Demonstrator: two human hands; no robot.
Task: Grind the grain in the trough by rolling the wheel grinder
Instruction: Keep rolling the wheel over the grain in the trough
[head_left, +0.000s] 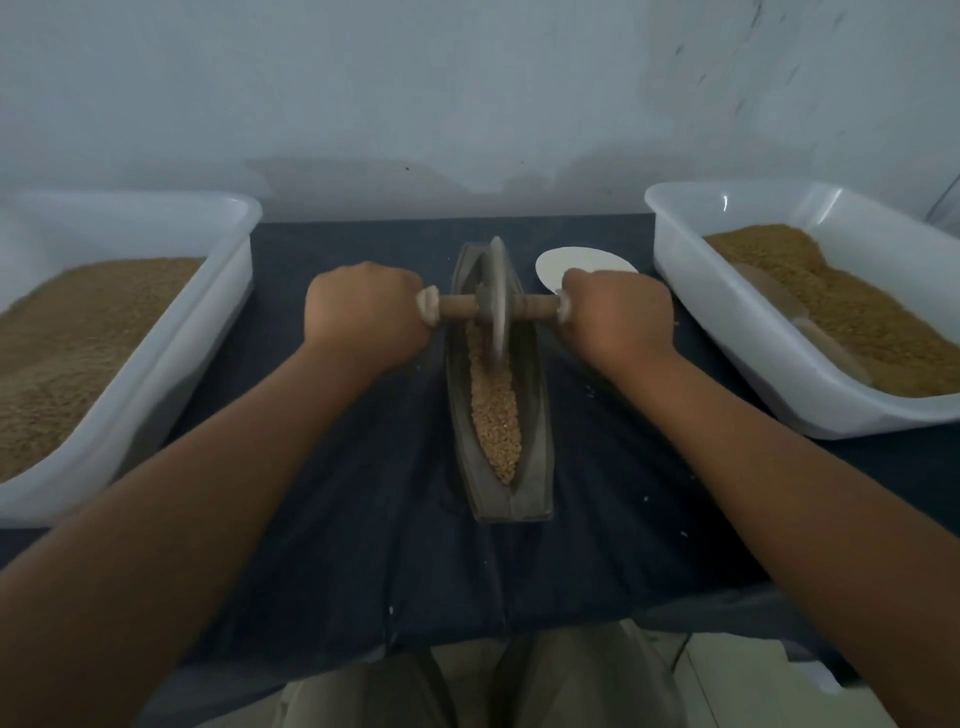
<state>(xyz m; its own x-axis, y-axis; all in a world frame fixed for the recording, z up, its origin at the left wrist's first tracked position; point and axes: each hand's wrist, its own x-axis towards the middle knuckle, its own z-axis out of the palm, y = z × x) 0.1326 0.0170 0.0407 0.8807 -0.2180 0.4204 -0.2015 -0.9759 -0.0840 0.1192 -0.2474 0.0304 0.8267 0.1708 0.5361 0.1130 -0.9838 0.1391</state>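
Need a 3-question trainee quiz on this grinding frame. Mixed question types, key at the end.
1. True or false: the left hand and right hand each grip an end of the brown wooden axle through the grey disc-shaped wheel grinder.
2. Where in the grey boat-shaped trough does the wheel stand? A) near end B) far half C) outside it
3. Fill in: the flat white round plate lies partly behind the ____ hand.
Key: 1 true; 2 B; 3 right.
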